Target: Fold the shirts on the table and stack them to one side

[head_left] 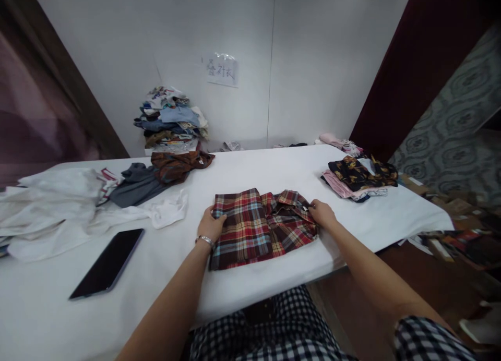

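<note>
A red, brown and blue plaid shirt [245,225] lies partly folded on the white-covered table [254,168] in front of me. Its collar points to the right. My left hand [211,226] grips the folded left edge, thumb on top of the cloth and fingers beneath. At the collar end, my right hand [322,214] pinches the shirt's right edge, with its fingertips partly hidden against the fabric.
A dark tablet [107,264] lies at the left. White garments [58,204], a grey one [139,184] and a brown shirt [178,165] are heaped behind it. Folded clothes [358,176] sit at the right. A tall clothes stack [172,116] stands against the wall.
</note>
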`<move>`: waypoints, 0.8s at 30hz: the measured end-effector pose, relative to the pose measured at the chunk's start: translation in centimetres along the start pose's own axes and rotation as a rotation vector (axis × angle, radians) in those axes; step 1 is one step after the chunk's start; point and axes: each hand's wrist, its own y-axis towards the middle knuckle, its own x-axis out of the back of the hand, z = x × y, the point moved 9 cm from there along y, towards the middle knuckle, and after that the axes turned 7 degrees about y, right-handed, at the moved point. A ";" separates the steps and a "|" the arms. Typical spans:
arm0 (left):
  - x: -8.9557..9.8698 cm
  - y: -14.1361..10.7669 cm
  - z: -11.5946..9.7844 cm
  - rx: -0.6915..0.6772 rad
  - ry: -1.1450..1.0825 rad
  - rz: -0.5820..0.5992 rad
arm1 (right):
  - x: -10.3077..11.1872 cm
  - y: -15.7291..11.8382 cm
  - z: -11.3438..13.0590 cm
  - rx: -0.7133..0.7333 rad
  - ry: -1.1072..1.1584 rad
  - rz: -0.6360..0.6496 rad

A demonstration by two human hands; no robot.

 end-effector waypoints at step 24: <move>-0.5 0.2 0.2 -0.005 0.013 0.021 | -5.9 -2.7 14.1 0.589 -0.022 0.245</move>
